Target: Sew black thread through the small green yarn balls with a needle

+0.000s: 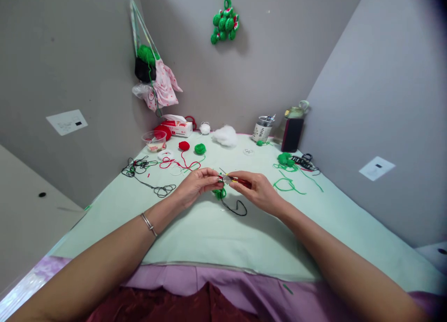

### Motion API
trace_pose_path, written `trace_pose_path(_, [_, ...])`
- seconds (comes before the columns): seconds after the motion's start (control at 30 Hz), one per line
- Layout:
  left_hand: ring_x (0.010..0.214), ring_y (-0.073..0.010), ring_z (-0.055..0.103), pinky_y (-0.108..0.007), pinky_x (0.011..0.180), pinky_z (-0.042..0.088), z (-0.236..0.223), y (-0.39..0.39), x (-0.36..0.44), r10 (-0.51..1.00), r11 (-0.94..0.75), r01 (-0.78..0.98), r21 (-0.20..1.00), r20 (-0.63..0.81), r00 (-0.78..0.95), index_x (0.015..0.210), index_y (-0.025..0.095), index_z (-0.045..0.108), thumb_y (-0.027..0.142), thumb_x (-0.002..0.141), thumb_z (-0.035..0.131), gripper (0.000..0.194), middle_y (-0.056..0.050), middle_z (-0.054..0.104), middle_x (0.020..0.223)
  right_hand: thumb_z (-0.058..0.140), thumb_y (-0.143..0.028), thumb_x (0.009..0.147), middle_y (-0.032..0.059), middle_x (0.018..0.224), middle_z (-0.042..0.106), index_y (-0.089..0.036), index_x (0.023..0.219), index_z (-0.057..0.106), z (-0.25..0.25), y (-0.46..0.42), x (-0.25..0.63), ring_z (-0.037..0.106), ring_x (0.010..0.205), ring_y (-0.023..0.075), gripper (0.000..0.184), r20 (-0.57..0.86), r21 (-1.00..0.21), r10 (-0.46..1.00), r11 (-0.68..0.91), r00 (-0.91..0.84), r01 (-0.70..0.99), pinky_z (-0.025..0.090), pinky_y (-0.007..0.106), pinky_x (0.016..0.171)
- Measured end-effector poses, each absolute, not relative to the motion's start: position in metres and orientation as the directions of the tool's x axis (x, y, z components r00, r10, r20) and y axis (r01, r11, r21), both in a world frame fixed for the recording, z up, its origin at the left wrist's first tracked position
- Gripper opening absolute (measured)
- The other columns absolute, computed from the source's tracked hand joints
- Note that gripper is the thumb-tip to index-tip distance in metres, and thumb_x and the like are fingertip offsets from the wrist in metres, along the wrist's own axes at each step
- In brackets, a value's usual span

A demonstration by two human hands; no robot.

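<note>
My left hand point(200, 184) is closed in a pinch on a small crocheted piece, whose green yarn point(219, 193) hangs below the fingertips. A black cord point(240, 213) trails from it and curls on the table. My right hand point(260, 190) is wrapped round red-handled pliers point(240, 181). Their metal jaws meet the work at the left fingertips, and my fingers hide part of it. Both hands are held close together above the table's middle.
On the pale green tablecloth point(223, 247) lie a tangled black cord point(134, 167), a red yarn ball point(184, 145), a green yarn ball point(200, 149) and white stuffing point(225, 136). A tin point(261, 131), a phone point(292, 134) and green crocheted pieces point(286, 159) are at right.
</note>
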State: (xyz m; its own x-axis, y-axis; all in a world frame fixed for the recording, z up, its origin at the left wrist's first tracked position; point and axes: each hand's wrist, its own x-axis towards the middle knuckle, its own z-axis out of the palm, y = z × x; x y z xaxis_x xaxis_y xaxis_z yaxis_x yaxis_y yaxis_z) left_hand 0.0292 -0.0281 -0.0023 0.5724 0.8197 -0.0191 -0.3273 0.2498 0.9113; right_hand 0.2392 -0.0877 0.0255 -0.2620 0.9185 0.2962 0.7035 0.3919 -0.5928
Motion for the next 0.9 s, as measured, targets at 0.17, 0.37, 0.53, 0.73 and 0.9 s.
trace_pose_path(0.17, [0.074,-0.0149,0.070,-0.032,0.084,0.054,-0.006,-0.027,0.029,0.820,0.252,-0.300,0.920,-0.038,0.572,0.084,0.011,0.067,0.021,0.069,0.083,0.024,-0.006,0.073,0.084,0.053,-0.043,0.095,0.0022,0.081,0.069,-0.020,0.113,0.071,0.021,-0.087,0.239,0.050,0.064,0.0119,0.035,0.280,-0.596,0.914,0.406,-0.295,0.693,0.037,0.024,0.061])
trace_pose_path(0.37, [0.076,-0.0148,0.070,-0.032,0.084,0.054,-0.005,-0.027,0.029,0.808,0.234,-0.299,0.925,-0.015,0.588,0.084,0.012,0.065,0.024,0.071,0.082,0.025,-0.005,0.072,0.083,0.052,-0.045,0.095,0.0016,0.076,0.065,-0.018,0.110,0.072,0.025,-0.086,0.238,0.044,0.062,0.0114,0.037,0.236,-0.688,0.926,0.373,-0.294,0.622,0.034,0.024,0.059])
trace_pose_path(0.53, [0.079,-0.0147,0.070,-0.033,0.087,0.054,-0.002,-0.028,0.029,0.809,0.220,-0.326,0.919,0.014,0.587,0.084,0.012,0.064,0.023,0.072,0.081,0.024,-0.004,0.072,0.086,0.055,-0.047,0.093,0.0035,0.086,0.066,-0.015,0.113,0.070,0.029,-0.085,0.239,0.046,0.068,0.0125,0.040,0.212,-0.802,0.919,0.359,-0.334,0.478,0.035,0.025,0.061])
trace_pose_path(0.73, [0.081,-0.0152,0.070,-0.035,0.090,0.053,0.000,-0.030,0.029,0.809,0.213,-0.309,0.927,0.010,0.587,0.084,0.012,0.065,0.025,0.073,0.081,0.023,-0.005,0.072,0.089,0.053,-0.049,0.093,0.0016,0.078,0.062,-0.016,0.108,0.071,0.031,-0.083,0.240,0.043,0.064,0.0117,0.041,0.249,-0.779,0.926,0.365,-0.283,0.509,0.033,0.025,0.058])
trace_pose_path(0.9, [0.080,-0.0163,0.071,-0.037,0.093,0.052,0.001,-0.025,0.025,0.854,0.201,-0.301,0.932,-0.017,0.519,0.086,0.013,0.065,0.020,0.071,0.081,0.023,-0.003,0.071,0.086,0.050,-0.052,0.093,0.0030,0.076,0.062,-0.015,0.111,0.069,0.024,-0.068,0.264,0.051,0.065,0.0144,0.045,0.335,-0.700,0.941,0.275,-0.037,0.659,0.038,0.026,0.060])
